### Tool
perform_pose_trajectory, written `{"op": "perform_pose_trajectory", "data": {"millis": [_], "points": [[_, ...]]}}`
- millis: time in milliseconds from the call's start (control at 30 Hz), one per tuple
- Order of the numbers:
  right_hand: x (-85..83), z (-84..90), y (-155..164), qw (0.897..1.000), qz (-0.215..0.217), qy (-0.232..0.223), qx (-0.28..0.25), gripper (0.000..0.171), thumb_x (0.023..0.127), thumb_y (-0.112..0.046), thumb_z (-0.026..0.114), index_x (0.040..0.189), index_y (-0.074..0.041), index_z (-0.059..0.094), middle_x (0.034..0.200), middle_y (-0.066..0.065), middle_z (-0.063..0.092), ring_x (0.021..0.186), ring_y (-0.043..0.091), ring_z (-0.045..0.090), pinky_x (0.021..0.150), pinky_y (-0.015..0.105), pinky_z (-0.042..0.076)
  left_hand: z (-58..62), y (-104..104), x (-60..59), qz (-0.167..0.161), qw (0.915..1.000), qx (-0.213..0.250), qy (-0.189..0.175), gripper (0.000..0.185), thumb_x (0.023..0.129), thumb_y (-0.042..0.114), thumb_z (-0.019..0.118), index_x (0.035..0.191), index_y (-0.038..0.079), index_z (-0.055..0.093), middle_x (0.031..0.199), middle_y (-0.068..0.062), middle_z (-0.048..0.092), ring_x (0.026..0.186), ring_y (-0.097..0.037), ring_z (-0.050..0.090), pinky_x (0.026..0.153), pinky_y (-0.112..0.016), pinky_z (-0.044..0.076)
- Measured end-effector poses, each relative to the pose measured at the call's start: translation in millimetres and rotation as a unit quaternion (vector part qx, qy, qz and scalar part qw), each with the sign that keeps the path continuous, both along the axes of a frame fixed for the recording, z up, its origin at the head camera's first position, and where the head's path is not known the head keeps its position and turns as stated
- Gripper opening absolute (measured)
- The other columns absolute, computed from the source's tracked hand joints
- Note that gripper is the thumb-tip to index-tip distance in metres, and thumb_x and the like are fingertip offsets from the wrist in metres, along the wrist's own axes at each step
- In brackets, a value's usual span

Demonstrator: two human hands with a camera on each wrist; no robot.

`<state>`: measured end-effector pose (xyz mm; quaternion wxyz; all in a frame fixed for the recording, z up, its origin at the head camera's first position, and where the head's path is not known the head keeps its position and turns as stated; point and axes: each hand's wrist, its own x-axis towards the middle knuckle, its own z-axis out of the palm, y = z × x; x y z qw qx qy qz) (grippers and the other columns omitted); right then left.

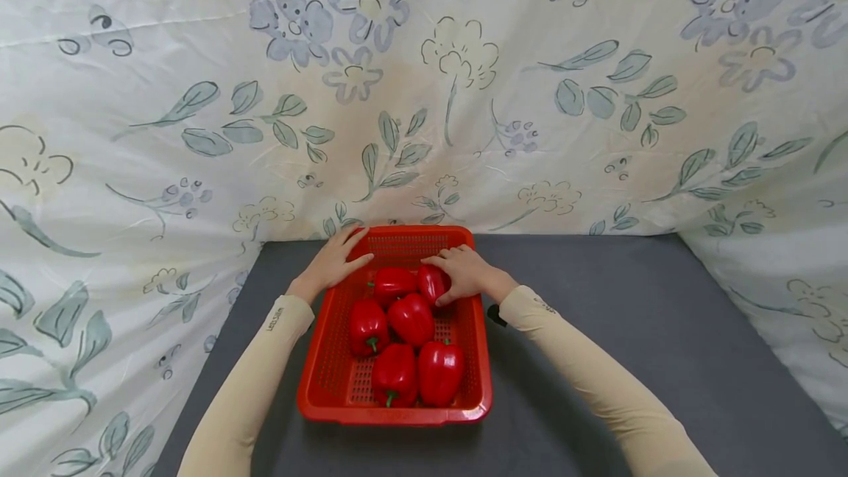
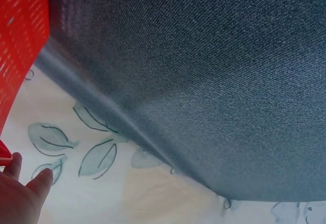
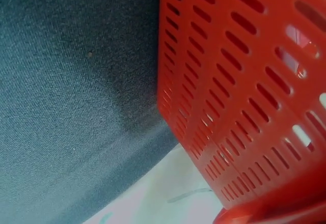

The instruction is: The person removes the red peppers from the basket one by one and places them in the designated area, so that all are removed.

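Basket: I see a red slotted basket [image 1: 331,381] near the middle of the table, long side running near to far. Its far end almost touches the cloth backdrop.
Peppers: six red peppers in the basket. Two sit at the near end, two in the middle, two at the far end. They are packed touching, so none can roll.
Right hand: my read is that the right hand [image 1: 464,272] grips the far-right pepper [image 1: 432,284]; fingers curl over its top and the thumb sits at its near side. The hand comes in over the right rim, probably because that pepper lies closest to that side.
Left hand: the left hand [image 1: 333,262] lies flat on the far-left corner of the basket rim, fingers spread and straight, holding nothing. I judge it braces the basket against sliding.
Wrist views: the left wrist view shows only fingertips [image 2: 43,179] beside the basket wall; the right wrist view shows only the slotted wall and the table.
Surface: dark grey fabric-covered table [image 1: 662,330], matte weave, probably decent friction.
Room: white cloth with blue-grey flowers and leaves [image 1: 424,94] hangs behind and down both sides, closing in the table.
Sleeves: beige sleeves [image 1: 583,366] cover both arms to the wrist.
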<state>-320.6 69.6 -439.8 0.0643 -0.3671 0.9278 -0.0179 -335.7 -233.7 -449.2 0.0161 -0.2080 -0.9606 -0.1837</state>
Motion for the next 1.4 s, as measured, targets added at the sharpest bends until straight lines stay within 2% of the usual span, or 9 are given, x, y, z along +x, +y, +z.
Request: {"op": "perform_pose_trajectory", "data": {"millis": [400, 667, 767, 933, 1200, 1400], "points": [[0.1, 4.2, 4, 0.997, 0.013, -0.004, -0.075, 0.085, 0.070, -0.048, 0.075, 0.142, -0.019, 0.039, 0.131, 0.011, 0.049, 0.114, 0.028, 0.045, 0.097, 0.045, 0.041, 5.2, 1, 1.5, -0.004, 0.9999, -0.003, 0.010, 0.066, 0.093, 0.046, 0.046, 0.148, 0.015, 0.026, 0.152, -0.013, 0.020, 0.139, -0.036, 0.017, 0.110, -0.055, 0.017], [0.3, 3.0, 8, 0.992, 0.000, -0.016, -0.123, 0.086, 0.070, -0.048, 0.075, 0.143, -0.022, 0.037, 0.132, 0.009, 0.047, 0.117, 0.025, 0.044, 0.089, 0.043, 0.049, 4.8, 2, 2.9, 0.003, 1.0000, -0.004, -0.001, 0.066, 0.093, 0.048, 0.044, 0.148, 0.017, 0.024, 0.153, -0.012, 0.019, 0.140, -0.034, 0.015, 0.111, -0.054, 0.015], [0.7, 3.2, 10, 0.990, -0.005, -0.019, -0.142, 0.086, 0.071, -0.048, 0.074, 0.144, -0.023, 0.036, 0.133, 0.008, 0.046, 0.117, 0.023, 0.044, 0.087, 0.042, 0.050, 4.2, 2, 3.5, -0.004, 1.0000, 0.006, 0.005, 0.067, 0.093, 0.051, 0.042, 0.148, 0.017, 0.025, 0.152, -0.014, 0.020, 0.140, -0.036, 0.015, 0.111, -0.056, 0.014], [1.2, 6.7, 14, 0.983, -0.017, -0.031, -0.179, 0.087, 0.071, -0.048, 0.074, 0.145, -0.024, 0.033, 0.137, 0.007, 0.043, 0.119, 0.023, 0.042, 0.087, 0.042, 0.050, 5.9, 3, 6.1, -0.010, 0.9997, 0.019, 0.012, 0.070, 0.091, 0.055, 0.040, 0.147, 0.016, 0.027, 0.151, -0.015, 0.022, 0.138, -0.038, 0.017, 0.110, -0.057, 0.013], [2.8, 12.6, 22, 0.970, -0.028, -0.027, -0.238, 0.085, 0.072, -0.048, 0.073, 0.144, -0.023, 0.035, 0.135, 0.006, 0.043, 0.116, 0.022, 0.044, 0.085, 0.042, 0.051, 4.7, 3, 2.6, 0.007, 0.9998, -0.017, -0.001, 0.067, 0.093, 0.048, 0.044, 0.148, 0.015, 0.025, 0.153, -0.012, 0.018, 0.140, -0.035, 0.015, 0.112, -0.054, 0.013], [4.6, 16.4, 27, 0.963, -0.035, -0.020, -0.267, 0.084, 0.073, -0.050, 0.072, 0.144, -0.025, 0.034, 0.135, 0.003, 0.043, 0.118, 0.020, 0.042, 0.084, 0.041, 0.052, 5.8, 4, 3.0, 0.006, 0.9998, -0.018, -0.001, 0.066, 0.093, 0.049, 0.043, 0.148, 0.017, 0.024, 0.153, -0.011, 0.018, 0.140, -0.034, 0.015, 0.112, -0.053, 0.014]]}}
